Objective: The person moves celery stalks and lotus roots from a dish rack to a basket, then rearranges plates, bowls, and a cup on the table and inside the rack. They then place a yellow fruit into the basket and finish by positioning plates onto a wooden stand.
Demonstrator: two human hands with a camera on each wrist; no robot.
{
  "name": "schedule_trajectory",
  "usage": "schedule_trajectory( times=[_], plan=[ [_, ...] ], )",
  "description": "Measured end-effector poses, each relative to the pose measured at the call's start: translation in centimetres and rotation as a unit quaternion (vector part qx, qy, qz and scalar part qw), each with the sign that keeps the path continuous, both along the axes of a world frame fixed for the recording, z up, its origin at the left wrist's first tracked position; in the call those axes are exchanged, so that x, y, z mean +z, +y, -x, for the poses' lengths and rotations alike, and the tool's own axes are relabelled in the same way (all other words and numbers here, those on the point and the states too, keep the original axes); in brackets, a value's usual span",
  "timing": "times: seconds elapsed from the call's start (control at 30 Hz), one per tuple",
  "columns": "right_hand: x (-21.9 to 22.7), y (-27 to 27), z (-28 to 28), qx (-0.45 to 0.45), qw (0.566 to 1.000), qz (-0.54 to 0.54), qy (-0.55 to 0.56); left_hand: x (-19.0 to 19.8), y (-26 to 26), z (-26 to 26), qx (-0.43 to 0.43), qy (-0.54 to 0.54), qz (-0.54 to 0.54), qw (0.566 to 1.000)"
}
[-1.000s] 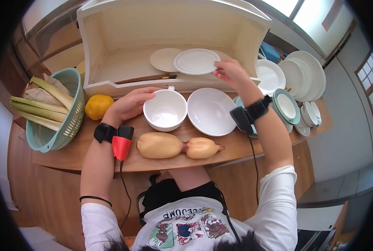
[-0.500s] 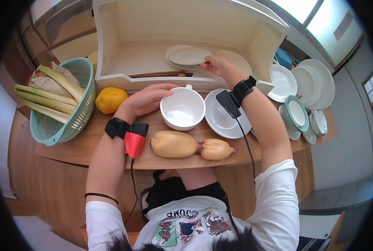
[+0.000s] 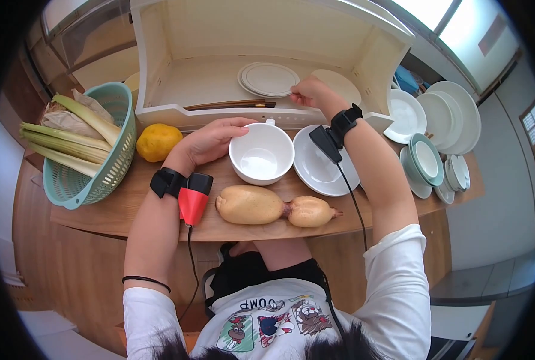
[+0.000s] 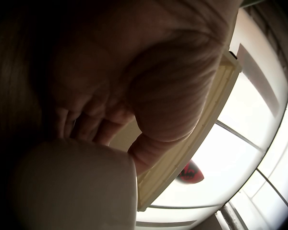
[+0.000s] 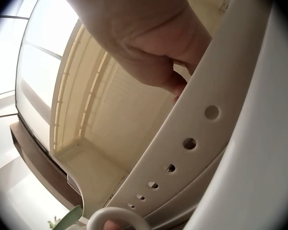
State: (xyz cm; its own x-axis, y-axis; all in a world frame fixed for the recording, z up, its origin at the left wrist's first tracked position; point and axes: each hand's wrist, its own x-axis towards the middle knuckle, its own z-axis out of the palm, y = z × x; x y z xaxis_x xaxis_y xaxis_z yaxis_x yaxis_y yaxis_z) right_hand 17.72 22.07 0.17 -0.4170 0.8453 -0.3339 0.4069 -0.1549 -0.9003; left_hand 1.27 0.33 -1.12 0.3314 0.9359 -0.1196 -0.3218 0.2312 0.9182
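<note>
My left hand (image 3: 216, 141) holds a white cup (image 3: 261, 155) by its side, thumb at the rim and fingers against the outer wall. In the left wrist view the cup (image 4: 81, 184) shows large beneath the palm. My right hand (image 3: 312, 93) reaches into the cream cabinet, fingertips pinching the right edge of a small white plate (image 3: 271, 78). That plate lies over another white plate (image 3: 243, 77), whose left edge shows. In the right wrist view the cabinet's front board hides the fingertips of my right hand (image 5: 158, 52).
Chopsticks (image 3: 228, 105) lie behind the cabinet's front board (image 3: 177, 117). A white bowl (image 3: 315, 171) and a lotus root (image 3: 252, 205) are on the table. To the left are a yellow fruit (image 3: 159, 143) and a green basket (image 3: 114, 162) of stalks. Stacked dishes (image 3: 426, 159) stand at right.
The right hand has moved the small plate from above the cabinet floor down onto the other plate, lining it up further left. The left hand stays at the cup. The head view has shifted.
</note>
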Motion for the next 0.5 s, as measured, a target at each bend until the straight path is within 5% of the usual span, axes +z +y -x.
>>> schedule_trajectory(
  times=[0.23, 0.5],
  plan=[
    [-0.3, 0.7, 0.2, 0.045, 0.997, -0.016, -0.065, -0.4, 0.2, 0.2, -0.001, 0.020, -0.010, 1.000],
    [2.9, -1.9, -2.5, 0.079, 0.996, -0.030, -0.012, -0.2, 0.1, 0.1, -0.008, 0.021, -0.014, 1.000]
  ],
)
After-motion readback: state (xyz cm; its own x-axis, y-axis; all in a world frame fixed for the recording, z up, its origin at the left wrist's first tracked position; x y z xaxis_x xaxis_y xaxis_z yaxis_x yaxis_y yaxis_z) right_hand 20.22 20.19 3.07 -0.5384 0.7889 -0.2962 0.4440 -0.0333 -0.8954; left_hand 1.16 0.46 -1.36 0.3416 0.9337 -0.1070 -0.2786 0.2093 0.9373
